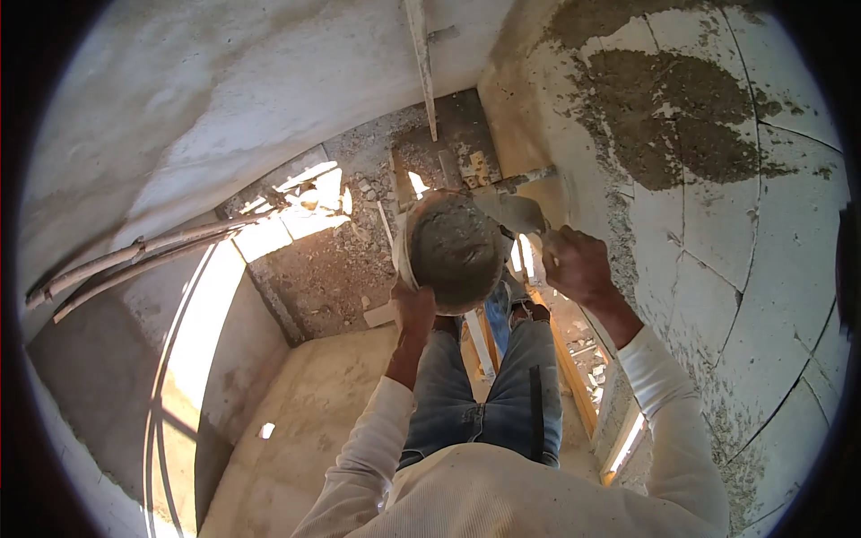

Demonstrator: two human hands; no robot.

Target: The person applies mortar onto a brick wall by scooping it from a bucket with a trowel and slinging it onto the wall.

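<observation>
My left hand (413, 310) is closed on the near left rim of a round bowl (403, 240). Wet grey mortar (456, 249) fills the bowl, held in front of my legs. In my closed right hand (578, 264) is the handle of a trowel (518, 213), its blade beside the bowl's upper right edge. The trowel's handle is mostly hidden by my fingers. To the right, a wall of pale blocks (717, 233) carries a rough patch of dark mortar (668, 112).
Rubble (314, 278) covers the ground far below. Wooden planks (565, 363) lie near my feet. Two poles (134, 260) lean at the left. A thin upright strip (421, 67) hangs down ahead, beside a plastered wall (242, 99).
</observation>
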